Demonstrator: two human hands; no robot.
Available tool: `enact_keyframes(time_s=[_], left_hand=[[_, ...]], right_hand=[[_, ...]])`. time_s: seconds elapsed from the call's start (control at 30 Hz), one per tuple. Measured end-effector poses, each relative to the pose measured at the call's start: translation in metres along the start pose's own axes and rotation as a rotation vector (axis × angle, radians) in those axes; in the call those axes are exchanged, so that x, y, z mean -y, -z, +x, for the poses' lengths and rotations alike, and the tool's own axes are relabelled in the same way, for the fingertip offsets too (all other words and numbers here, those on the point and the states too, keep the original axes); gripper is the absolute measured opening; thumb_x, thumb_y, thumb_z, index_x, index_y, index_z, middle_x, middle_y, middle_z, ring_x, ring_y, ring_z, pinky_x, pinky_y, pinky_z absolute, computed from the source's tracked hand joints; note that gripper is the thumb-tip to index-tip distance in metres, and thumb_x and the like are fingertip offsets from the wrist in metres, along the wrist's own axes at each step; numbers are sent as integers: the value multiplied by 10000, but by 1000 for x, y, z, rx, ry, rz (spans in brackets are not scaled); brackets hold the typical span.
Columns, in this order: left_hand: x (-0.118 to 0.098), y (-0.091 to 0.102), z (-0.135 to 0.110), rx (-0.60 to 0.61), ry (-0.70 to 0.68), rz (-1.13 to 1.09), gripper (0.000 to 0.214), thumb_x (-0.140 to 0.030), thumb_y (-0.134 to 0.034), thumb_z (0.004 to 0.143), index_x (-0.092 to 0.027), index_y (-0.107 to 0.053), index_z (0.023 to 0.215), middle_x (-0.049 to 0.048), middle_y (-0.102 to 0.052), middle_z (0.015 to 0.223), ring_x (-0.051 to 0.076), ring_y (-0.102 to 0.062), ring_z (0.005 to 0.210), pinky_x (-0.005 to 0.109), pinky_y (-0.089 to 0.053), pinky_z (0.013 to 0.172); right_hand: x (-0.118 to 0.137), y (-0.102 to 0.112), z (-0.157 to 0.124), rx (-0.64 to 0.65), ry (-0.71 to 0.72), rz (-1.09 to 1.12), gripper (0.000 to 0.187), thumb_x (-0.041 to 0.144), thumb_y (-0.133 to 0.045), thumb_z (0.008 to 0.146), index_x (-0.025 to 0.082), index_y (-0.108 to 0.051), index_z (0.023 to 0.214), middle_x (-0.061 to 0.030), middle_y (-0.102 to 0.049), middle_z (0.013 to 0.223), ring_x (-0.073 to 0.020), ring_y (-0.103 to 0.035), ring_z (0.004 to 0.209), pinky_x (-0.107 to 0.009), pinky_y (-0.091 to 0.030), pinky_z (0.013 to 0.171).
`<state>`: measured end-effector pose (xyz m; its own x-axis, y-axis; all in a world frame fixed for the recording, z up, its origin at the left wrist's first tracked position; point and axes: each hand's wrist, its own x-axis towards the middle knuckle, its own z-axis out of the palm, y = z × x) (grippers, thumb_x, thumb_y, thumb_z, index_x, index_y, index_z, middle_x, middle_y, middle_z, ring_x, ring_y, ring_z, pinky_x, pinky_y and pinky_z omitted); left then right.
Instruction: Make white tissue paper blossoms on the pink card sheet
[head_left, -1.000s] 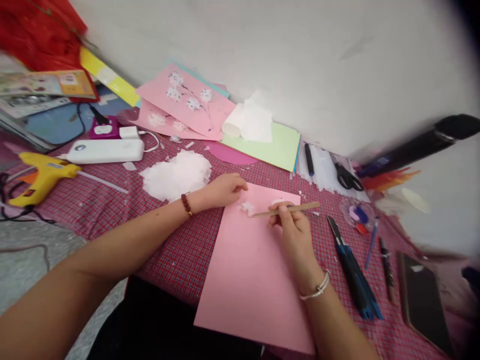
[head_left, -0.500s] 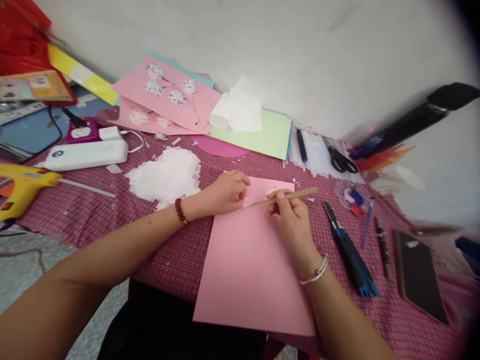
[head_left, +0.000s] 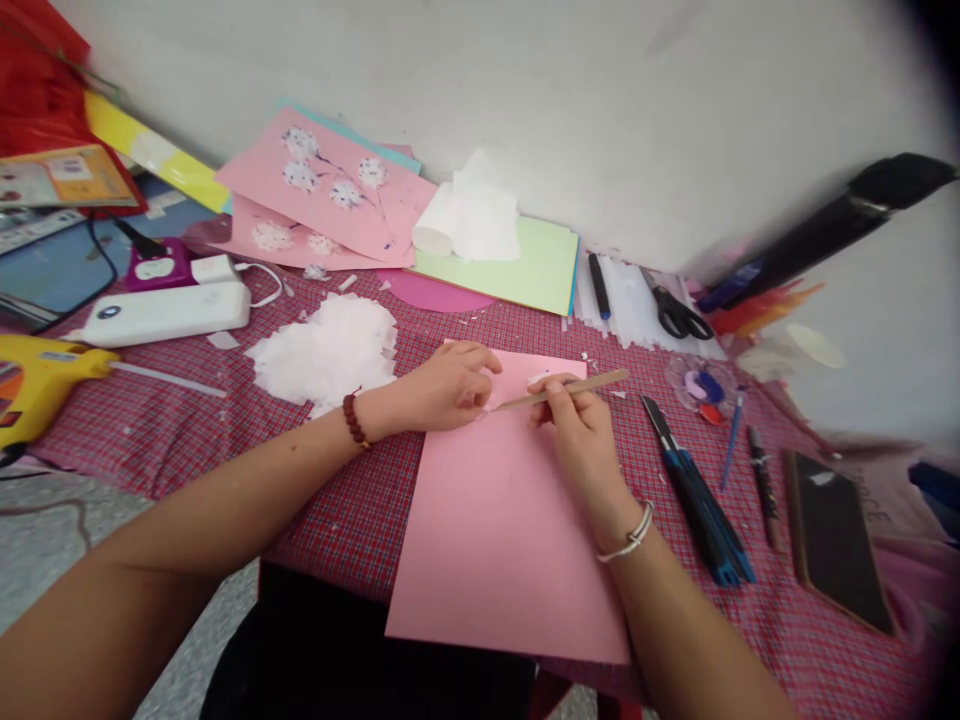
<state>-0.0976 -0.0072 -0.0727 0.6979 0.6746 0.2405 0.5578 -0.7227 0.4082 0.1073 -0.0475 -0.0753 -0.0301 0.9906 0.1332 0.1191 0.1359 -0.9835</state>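
A pink sheet of paper [head_left: 502, 540] lies in front of me, its lower end reaching past the table edge. My right hand [head_left: 581, 425] pinches a flat wooden stick [head_left: 596, 383]; the stick's tip points left and rests at the paper near my left fingers. At the upper left of the sheet, my left hand [head_left: 454, 388] is curled, thumb and fingers pressed together; what they hold, if anything, is too small to make out. A small white tuft with dark specks [head_left: 538, 378] sits on the sheet, partly behind my right hand. Left of it spreads a pile of white tissue pieces [head_left: 326, 350].
Pink sheets with white flowers [head_left: 360, 205], a tissue roll [head_left: 469, 215] and green paper [head_left: 544, 265] lie at the back. A yellow glue gun [head_left: 52, 385] and white power bank [head_left: 165, 313] are left. Scissors [head_left: 679, 315], a utility knife [head_left: 697, 500] and a phone [head_left: 840, 540] lie right.
The whole view has shifted slightly. Both hands stay in nearly the same place over the pink paper, the wooden stick still in my right hand.
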Motion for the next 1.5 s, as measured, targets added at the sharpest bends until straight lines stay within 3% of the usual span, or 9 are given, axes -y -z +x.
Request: enact_keyframes(time_s=[0.27, 0.5, 0.77, 0.9, 1.03, 1.2, 1.37, 1.5], left_hand=[[3, -3, 4, -74, 52, -29, 162, -191, -588, 758, -155, -570, 601, 77, -642, 1097, 221, -550, 1065, 394, -386, 941], [9, -5, 7, -34, 81, -34, 148, -194, -587, 764, -154, -591, 621, 85, -659, 1063, 217, -568, 1027, 391, -404, 927], [13, -7, 8, -36, 68, -17, 120, -130, -578, 757, -148, -573, 638, 85, -665, 1025, 210, -582, 1002, 369, -420, 911], [10, -3, 7, -116, 120, -85, 127, -144, -529, 792, -159, -570, 672, 67, -666, 961, 193, -590, 968, 362, -430, 915], [5, 13, 5, -238, 280, -309, 141, -188, -508, 816, -153, -609, 907, 62, -654, 990, 180, -582, 990, 347, -440, 923], [4, 29, 1, -208, 386, -843, 279, -370, -597, 831, -147, -637, 993, 66, -655, 1026, 163, -592, 967, 320, -448, 904], [11, 28, -4, -72, 257, -1307, 369, -499, -624, 816, -153, -699, 920, 86, -656, 995, 177, -597, 971, 338, -445, 915], [15, 23, -6, 31, 167, -1488, 424, -538, -646, 786, -138, -704, 913, 98, -654, 960, 171, -611, 887, 328, -470, 854]], right_hand=[[0, -2, -1, 14, 19, 1, 264, 362, -483, 921, 192, -647, 804, 10, -553, 688, -105, -533, 575, -247, -446, 561], [-1, -6, 0, 38, 20, -35, 259, 360, -481, 919, 191, -625, 786, 16, -546, 641, -111, -527, 563, -250, -443, 550], [-2, -7, 3, 38, 55, -73, 318, 364, -467, 924, 184, -578, 687, -14, -572, 749, -98, -538, 584, -240, -450, 549], [-5, -10, 4, 48, 40, -80, 316, 391, -470, 922, 179, -595, 724, -27, -593, 797, -103, -547, 603, -247, -465, 565], [-6, -10, 4, 50, 28, -65, 298, 407, -483, 914, 177, -625, 789, -29, -599, 798, -107, -550, 604, -252, -466, 564], [-5, -3, 3, -66, -22, 62, 286, 421, -509, 899, 171, -641, 855, -7, -587, 683, -117, -554, 580, -253, -461, 553], [-6, 2, 5, -123, -96, 234, 275, 430, -565, 868, 164, -637, 865, 7, -588, 640, -105, -540, 553, -234, -434, 522], [-9, 3, 5, -130, -117, 260, 289, 442, -598, 844, 157, -643, 869, 3, -599, 638, -103, -543, 547, -232, -437, 524]])
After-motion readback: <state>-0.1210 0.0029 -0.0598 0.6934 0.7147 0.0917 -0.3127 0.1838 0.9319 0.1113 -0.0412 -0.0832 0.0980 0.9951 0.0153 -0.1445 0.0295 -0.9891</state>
